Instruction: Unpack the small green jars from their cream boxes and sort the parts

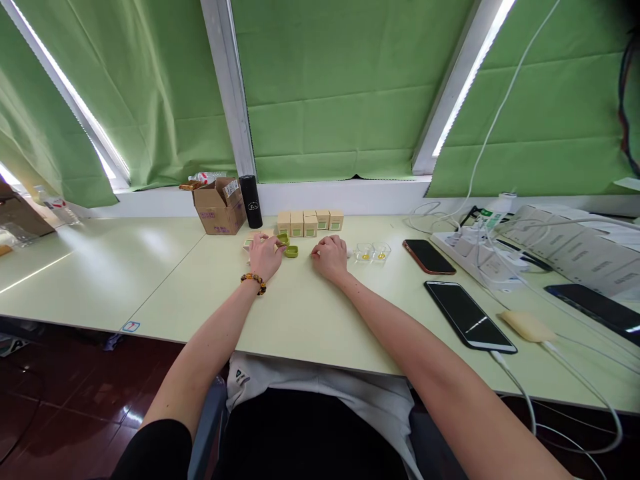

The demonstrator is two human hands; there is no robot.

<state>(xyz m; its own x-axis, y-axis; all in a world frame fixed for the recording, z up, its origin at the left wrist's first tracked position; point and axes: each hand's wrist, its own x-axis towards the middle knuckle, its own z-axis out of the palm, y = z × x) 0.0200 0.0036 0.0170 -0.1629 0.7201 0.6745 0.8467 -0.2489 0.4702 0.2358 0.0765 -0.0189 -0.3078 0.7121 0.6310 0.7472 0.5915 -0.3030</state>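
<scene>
My left hand (265, 257), with a beaded bracelet at the wrist, is closed at the fingertips on a small green square piece (283, 239), perhaps one half of a little case. Just beside it on the table lies another small green square piece (292, 251). A pale object, partly hidden, shows at the left hand's far side. My right hand (331, 257) rests on the table with its fingers curled together; what they hold, if anything, is hidden. To its right stand two clear cups, the nearer one (364, 252) and the outer one (381, 252), each with something yellow inside.
Several small kraft boxes (297, 224) stand behind the hands. Further left are a black tumbler (251, 202) and an open cardboard box (219, 208). Phones (470, 315), a power strip (475, 257), cables and white boxes (575, 243) crowd the right side.
</scene>
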